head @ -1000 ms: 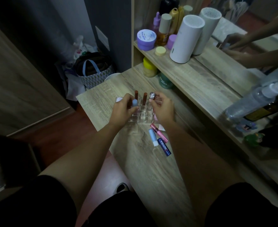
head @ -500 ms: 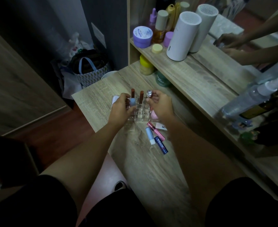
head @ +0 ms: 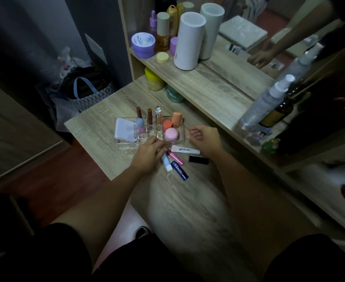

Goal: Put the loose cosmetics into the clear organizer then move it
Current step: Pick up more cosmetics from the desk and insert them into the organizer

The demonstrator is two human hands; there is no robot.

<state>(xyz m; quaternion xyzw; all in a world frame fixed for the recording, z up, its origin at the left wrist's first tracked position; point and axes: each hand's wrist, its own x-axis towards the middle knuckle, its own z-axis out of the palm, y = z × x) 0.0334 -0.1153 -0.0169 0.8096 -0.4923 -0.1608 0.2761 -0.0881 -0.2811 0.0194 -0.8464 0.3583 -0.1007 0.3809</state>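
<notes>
The clear organizer (head: 127, 143) stands on the wooden table, holding a white compact (head: 124, 130), upright lipsticks (head: 149, 117), a light blue tube (head: 140, 124) and pink and orange sponges (head: 171, 134). Just in front of it lie loose cosmetics: a light blue stick (head: 167, 164), a pink tube (head: 176, 157), a dark blue lip balm (head: 179, 170), a white tube (head: 186, 149) and a black stick (head: 198, 160). My left hand (head: 149, 154) rests over the near ends of the blue stick and pink tube, fingers curled on them. My right hand (head: 205, 138) hovers beside the organizer's right end, empty, fingers loosely bent.
A shelf (head: 208, 86) behind the table carries a white cylinder (head: 189, 40), jars and bottles. A spray bottle (head: 267, 100) stands at the right. Yellow and green jars (head: 154, 79) sit under the shelf. A bag (head: 86, 88) lies on the floor to the left.
Both hands have let go of the organizer and drawn back. My left hand dropped onto the loose sticks in front; my right hand moved off to the right.
</notes>
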